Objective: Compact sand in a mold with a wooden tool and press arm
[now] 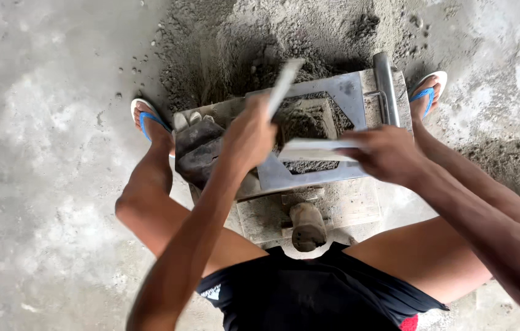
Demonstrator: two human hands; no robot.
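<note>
While you squat over the metal mould, your left hand has its grip clamped on a flat pale strip that tilts upward and looks blurred, and your right hand has its grip clamped on a second flat pale strip lying level across the mould's opening. Damp grey mix fills the mould, which sits on a worn board between your knees. A stubby wooden handle pokes out below. Behind lies a heap of sand; blue sandals rest on the concrete floor.
</note>
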